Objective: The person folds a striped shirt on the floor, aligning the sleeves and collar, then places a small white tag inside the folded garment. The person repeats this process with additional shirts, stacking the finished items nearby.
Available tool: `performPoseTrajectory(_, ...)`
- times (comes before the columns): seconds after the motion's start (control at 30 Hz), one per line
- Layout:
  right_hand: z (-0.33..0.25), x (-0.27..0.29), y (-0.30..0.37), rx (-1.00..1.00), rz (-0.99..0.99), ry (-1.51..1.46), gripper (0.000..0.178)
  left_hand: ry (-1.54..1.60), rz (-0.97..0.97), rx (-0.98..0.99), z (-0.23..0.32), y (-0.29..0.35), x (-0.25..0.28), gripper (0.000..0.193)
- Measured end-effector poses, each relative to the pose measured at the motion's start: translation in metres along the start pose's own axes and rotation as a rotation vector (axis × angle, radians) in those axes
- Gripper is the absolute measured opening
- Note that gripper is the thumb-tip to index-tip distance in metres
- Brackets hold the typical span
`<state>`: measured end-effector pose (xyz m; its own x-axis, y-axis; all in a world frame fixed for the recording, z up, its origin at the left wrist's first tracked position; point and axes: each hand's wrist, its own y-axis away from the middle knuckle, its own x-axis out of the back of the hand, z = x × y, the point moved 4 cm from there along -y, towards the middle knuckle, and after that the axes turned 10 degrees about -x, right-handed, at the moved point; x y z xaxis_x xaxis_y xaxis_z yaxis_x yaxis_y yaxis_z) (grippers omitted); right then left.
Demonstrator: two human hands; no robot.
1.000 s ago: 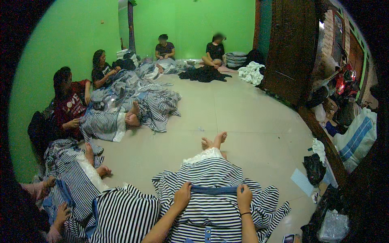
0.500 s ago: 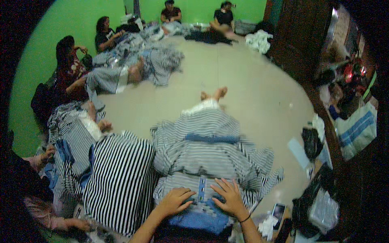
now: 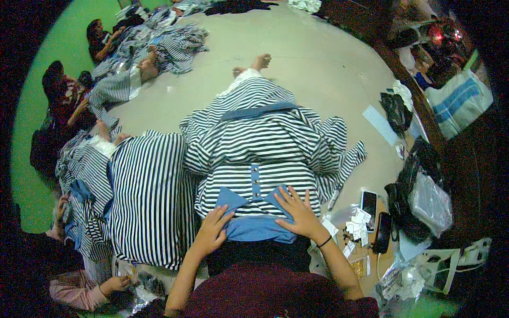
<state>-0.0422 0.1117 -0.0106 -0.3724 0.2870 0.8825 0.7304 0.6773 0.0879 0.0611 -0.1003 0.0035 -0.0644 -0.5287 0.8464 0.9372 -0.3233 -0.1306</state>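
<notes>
Co-worker's hand: below a pink sleeve at lower left, near clear plastic; its fingers were too blurred to tell, and the body was lost in shadow

Striped pile: lay just left of the shirt, partly hiding legs behind it

Left hand: rested palm down at the collar's left point, fingers straight and close together, covering some cloth

Shirt: lay over the person's lap and legs, collar nearest the body, dark buttons down a blue strip

Right hand: lay flat over the collar's right point, fingers spread apart, hiding part of it

Phone: lay face up, its screen unreadable

Slips: overlapped beside the phone, any print too small to read

Clear packet: lay against black plastic, glare blurring its contents

Sack: white, blue-striped, ran into the dark rim
</notes>
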Motion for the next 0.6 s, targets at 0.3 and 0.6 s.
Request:
performPoseTrajectory(0.3,0.01,0.026,0.032,0.221,-0.012,-0.331,0.035,-0.155,0.055,-0.178,0.012,0.009,0.03,0.038)
performPoseTrajectory(0.6,0.016,0.083,0.013,0.252,0.24,-0.04,0.025,-0.293,0.22,-0.144,0.001,-0.012,0.08,0.023)
